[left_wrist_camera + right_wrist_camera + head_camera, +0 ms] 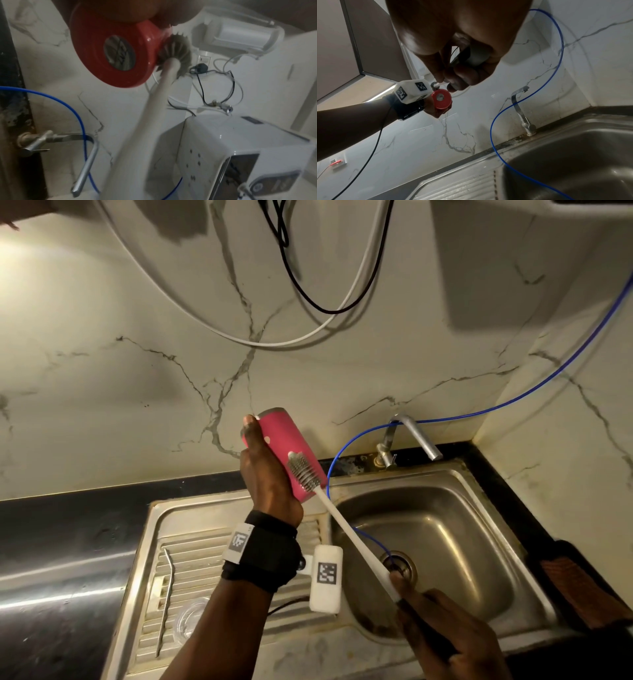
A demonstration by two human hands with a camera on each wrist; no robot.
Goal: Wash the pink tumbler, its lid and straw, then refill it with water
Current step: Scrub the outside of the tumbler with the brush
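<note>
My left hand (265, 474) grips the tilted pink metal tumbler (287, 453); my right hand (445, 631) clutches the long white bottle brush (337, 517). Hard scrubbing could knock the slick tumbler into the steel sink (479, 542).

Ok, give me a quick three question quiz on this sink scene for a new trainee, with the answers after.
1. True or false: the brush head is inside the pink tumbler.
2. Which hand grips the tumbler? A) left hand B) right hand C) neither
3. Fill in: the metal straw lies on the sink's ______.

Key
1. False: the bristles press against the tumbler's outer wall.
2. A: the right hand holds the brush handle.
3. Drainboard, left of the basin, near the clear lid.
</note>
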